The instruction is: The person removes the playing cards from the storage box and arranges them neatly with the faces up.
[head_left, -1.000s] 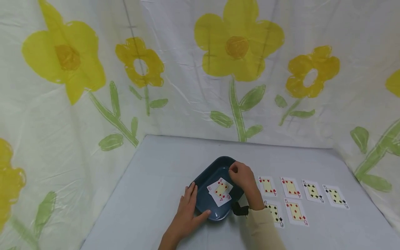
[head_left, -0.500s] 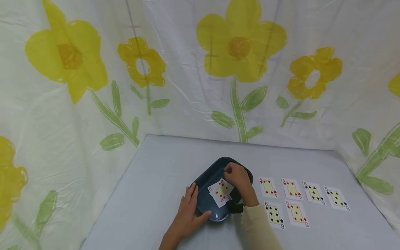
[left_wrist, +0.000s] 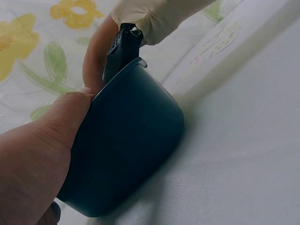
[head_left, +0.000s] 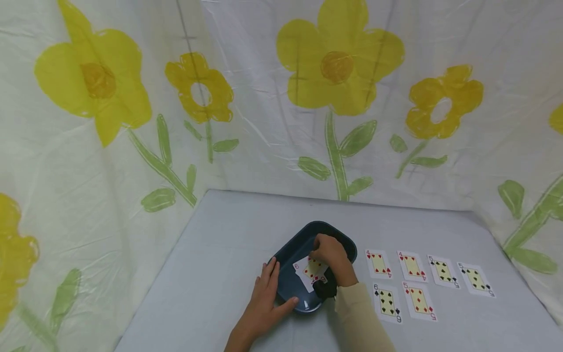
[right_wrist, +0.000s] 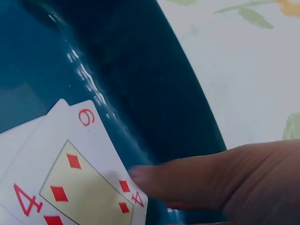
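Note:
A dark blue tray [head_left: 287,282] stands on the white table, tilted in the left wrist view's picture. In it lie red playing cards, one over another. On top is a four of diamonds [right_wrist: 79,187]; a red six [right_wrist: 85,117] shows from beneath. My left hand [head_left: 262,301] rests on the tray's near left corner, fingers along the left side and thumb at the near end. Inside the tray, my right hand [head_left: 331,253] bends down over the cards. Its thumb [right_wrist: 183,180] meets the edge of the four of diamonds at one corner; the other fingertips are mostly hidden.
Right of the tray, several cards lie face up in two rows. The back row has a four of hearts [head_left: 378,264], another red four [head_left: 412,266] and two black fives [head_left: 444,272]. In front lie a six of spades [head_left: 387,303] and a five of diamonds [head_left: 420,301]. A flowered curtain [head_left: 259,146] hangs behind.
My right hand has moved left and down from the tray's far right rim to the cards inside, now partly covering the four of diamonds. The left hand has stayed on the tray.

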### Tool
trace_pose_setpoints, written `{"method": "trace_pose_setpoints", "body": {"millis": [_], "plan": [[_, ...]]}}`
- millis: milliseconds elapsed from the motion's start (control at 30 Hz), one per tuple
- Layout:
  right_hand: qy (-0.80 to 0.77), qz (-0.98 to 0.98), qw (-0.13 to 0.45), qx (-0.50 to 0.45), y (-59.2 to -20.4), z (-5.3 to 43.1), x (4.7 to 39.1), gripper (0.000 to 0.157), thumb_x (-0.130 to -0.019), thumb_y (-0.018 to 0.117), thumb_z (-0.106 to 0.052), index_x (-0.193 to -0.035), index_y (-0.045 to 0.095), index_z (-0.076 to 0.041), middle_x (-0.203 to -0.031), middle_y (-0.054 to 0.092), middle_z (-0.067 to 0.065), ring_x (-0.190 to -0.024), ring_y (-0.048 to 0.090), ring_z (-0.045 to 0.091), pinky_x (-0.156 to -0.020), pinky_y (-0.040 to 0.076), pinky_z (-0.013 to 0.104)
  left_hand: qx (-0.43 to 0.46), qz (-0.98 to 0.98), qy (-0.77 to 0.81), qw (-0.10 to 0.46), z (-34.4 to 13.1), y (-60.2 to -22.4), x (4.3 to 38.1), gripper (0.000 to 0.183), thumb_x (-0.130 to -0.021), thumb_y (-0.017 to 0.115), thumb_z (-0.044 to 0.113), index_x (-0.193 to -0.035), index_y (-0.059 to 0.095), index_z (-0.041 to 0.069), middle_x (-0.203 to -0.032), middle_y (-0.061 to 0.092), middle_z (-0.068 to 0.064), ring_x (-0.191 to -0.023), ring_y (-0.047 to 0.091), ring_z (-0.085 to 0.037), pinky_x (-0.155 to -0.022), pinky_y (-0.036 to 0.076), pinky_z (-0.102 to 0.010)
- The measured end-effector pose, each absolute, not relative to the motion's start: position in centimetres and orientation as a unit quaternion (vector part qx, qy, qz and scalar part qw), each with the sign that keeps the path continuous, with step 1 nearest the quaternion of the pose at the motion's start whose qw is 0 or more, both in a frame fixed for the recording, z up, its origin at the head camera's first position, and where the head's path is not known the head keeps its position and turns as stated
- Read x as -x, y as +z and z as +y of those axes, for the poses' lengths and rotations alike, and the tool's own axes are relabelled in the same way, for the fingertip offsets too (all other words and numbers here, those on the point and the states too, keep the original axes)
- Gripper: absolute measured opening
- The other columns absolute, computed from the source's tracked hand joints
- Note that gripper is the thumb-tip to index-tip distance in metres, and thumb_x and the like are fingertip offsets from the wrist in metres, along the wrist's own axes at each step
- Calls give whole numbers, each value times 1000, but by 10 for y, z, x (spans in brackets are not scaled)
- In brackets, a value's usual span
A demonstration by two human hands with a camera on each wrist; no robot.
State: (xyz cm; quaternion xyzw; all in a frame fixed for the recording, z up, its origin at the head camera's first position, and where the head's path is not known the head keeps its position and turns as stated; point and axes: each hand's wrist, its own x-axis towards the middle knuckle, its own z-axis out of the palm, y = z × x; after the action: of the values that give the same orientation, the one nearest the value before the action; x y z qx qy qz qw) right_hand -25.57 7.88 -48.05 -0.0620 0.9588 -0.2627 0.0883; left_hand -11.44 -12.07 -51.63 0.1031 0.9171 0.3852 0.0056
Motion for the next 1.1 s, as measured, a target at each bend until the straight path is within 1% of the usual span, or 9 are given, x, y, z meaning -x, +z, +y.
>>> {"method": "trace_pose_setpoints", "body": {"millis": [133, 300, 367, 467, 633, 767, 900, 1000, 1100], "plan": [[-241, 960, 121, 79, -483, 78, 256, 38, -71, 89, -16, -98, 66, -5, -89, 60, 9, -75, 57, 23, -66, 52, 40, -105, 917, 386, 4, -120, -517, 115, 95, -93, 63, 56, -160, 18, 5, -168, 6, -5, -151, 1, -38, -115, 11, -65], [-213, 960, 157, 94, -480, 79, 257, 53, -63, 93, -8, -107, 63, -9, -104, 55, 14, -88, 54, 30, -76, 52, 49, -102, 918, 383, 5, -119, -516, 115, 96, -93, 63, 57, -160, 19, 6, -168, 6, -4, -151, 2, -38, -115, 12, -64], [-199, 958, 178, 101, -478, 79, 258, 57, -61, 93, -5, -109, 62, -12, -110, 53, 15, -93, 53, 31, -80, 51, 52, -102, 918, 384, 6, -119, -516, 115, 96, -92, 64, 57, -160, 19, 6, -168, 7, -4, -151, 2, -38, -116, 12, -63], [-188, 955, 199, 112, -475, 80, 259, 63, -59, 94, -2, -111, 60, -14, -113, 52, 15, -96, 53, 33, -82, 50, 53, -101, 918, 384, 6, -119, -515, 115, 96, -92, 64, 57, -160, 19, 6, -168, 7, -4, -151, 2, -38, -116, 13, -63], [-192, 952, 201, 130, -475, 81, 264, 69, -55, 96, -2, -111, 59, -17, -110, 51, 12, -96, 53, 31, -83, 50, 52, -103, 918, 383, 1, -120, -515, 116, 96, -92, 64, 56, -160, 19, 6, -168, 7, -4, -151, 2, -38, -115, 13, -63], [-208, 951, 193, 126, -479, 80, 267, 66, -57, 96, -5, -111, 60, -12, -107, 52, 13, -95, 54, 32, -84, 50, 52, -105, 918, 383, -2, -121, -515, 117, 96, -92, 64, 56, -160, 19, 5, -168, 7, -5, -151, 2, -38, -115, 12, -64], [-214, 957, 165, 104, -487, 80, 270, 60, -62, 96, -17, -108, 59, -4, -103, 57, 16, -93, 58, 33, -83, 51, 51, -101, 919, 380, 9, -121, -516, 118, 97, -92, 64, 58, -160, 20, 5, -168, 8, -5, -151, 2, -39, -115, 13, -64], [-224, 960, 138, 96, -491, 79, 273, 47, -69, 93, -21, -97, 60, -4, -89, 60, 11, -80, 59, 28, -73, 52, 45, -99, 919, 381, 15, -120, -517, 118, 97, -92, 63, 58, -160, 19, 5, -168, 7, -5, -151, 2, -39, -115, 13, -65], [-269, 951, 123, 93, -492, 78, 275, 34, -74, 88, -14, -86, 57, -8, -78, 57, 5, -70, 56, 22, -61, 48, 37, -99, 918, 385, 15, -120, -516, 116, 96, -92, 63, 57, -160, 19, 6, -168, 7, -5, -151, 1, -38, -115, 12, -65]]}}
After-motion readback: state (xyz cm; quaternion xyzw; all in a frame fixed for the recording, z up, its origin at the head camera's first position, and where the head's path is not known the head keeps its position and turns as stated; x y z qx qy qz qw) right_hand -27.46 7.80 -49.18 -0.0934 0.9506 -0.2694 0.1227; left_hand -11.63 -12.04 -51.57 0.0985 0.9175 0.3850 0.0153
